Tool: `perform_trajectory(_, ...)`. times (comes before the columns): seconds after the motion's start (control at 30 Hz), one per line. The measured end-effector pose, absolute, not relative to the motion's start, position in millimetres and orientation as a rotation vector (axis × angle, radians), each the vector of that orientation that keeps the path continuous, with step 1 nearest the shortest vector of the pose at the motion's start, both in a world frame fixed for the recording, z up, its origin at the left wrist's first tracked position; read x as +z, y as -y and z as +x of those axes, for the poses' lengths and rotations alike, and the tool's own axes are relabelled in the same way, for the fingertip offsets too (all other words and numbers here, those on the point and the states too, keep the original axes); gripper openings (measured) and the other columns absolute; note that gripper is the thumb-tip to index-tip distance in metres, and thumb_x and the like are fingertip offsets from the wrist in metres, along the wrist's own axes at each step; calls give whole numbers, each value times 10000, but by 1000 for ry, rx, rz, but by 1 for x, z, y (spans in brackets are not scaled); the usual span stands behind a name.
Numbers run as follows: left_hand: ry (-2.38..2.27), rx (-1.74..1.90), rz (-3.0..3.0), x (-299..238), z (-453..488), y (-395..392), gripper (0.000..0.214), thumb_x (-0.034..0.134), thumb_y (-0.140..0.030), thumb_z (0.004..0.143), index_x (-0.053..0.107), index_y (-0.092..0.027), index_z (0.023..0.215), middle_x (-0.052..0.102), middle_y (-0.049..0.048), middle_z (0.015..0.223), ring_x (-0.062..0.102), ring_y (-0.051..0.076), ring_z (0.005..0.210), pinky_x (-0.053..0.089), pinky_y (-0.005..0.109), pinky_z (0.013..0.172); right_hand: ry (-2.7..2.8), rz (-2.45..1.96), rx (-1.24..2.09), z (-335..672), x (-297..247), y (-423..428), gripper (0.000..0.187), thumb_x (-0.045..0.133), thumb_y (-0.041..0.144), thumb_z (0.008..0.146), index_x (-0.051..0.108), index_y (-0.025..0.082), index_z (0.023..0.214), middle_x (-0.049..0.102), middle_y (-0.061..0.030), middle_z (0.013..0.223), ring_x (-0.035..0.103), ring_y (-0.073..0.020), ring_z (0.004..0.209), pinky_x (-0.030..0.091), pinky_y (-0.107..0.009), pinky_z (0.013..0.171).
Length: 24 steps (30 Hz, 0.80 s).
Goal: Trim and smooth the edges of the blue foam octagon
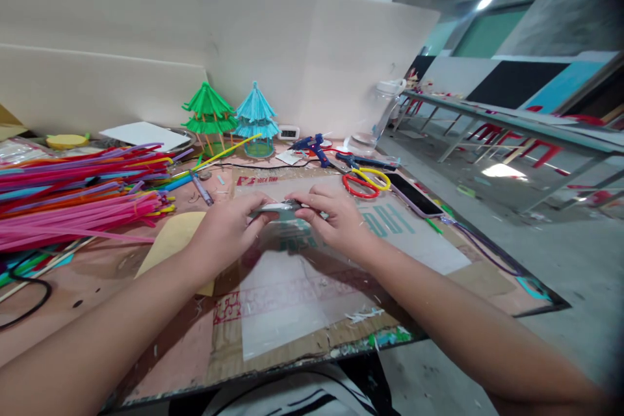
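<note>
**Left grip (231, 222) and right grip (336, 218) pinch a small grey-white piece (273, 207) above printed cardboard (228, 351)**

The cardboard bears writing in two colours. Large green block letters show through the translucent sheet (283, 315) that lies over it; they seem to stand upside down, and the fingers hide some, so the word cannot be read with confidence. A line of small red print at the cardboard's far left corner and a red band across its near part are too blurred or covered to make out.

Both grips are closed to a narrow pinch, thumb against fingers. The left has one end of the piece; the right has the other, where something dark shows. What the piece is cannot be told. It hovers over the middle of the cardboard, above the sheet.

Around the cardboard, on the pinkish worktop (168, 354), a heap of coloured fuzzy stems (88, 201) lies to its left, and yellow paper (170, 244) sits just beside its left edge, partly behind the left forearm. Beyond its far edge stand a green tower (209, 110) and a light-blue tower (256, 114), with a blue glue gun (316, 148) to their right. Scissors (358, 173) with red and yellow handles lie at its far right, next to a phone (414, 196) with a dark screen.
</note>
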<state>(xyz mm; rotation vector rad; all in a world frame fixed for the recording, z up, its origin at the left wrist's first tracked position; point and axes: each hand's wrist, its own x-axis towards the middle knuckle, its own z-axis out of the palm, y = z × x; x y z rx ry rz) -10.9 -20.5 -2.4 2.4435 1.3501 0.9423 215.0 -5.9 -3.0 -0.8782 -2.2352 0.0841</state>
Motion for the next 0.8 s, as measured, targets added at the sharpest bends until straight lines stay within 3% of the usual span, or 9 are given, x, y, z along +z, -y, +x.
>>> perform_trajectory(0.8, -1346, 930, 2512, -7, -10, 18, 173, 532, -245, 923, 682, -214, 1005, 750, 11, 943, 670, 177, 813, 432, 257, 677, 2200, -869, 151, 214, -7, 4, 304, 534, 344, 969, 730, 168, 1121, 577, -18, 726, 532, -137, 666, 373, -262, 635)
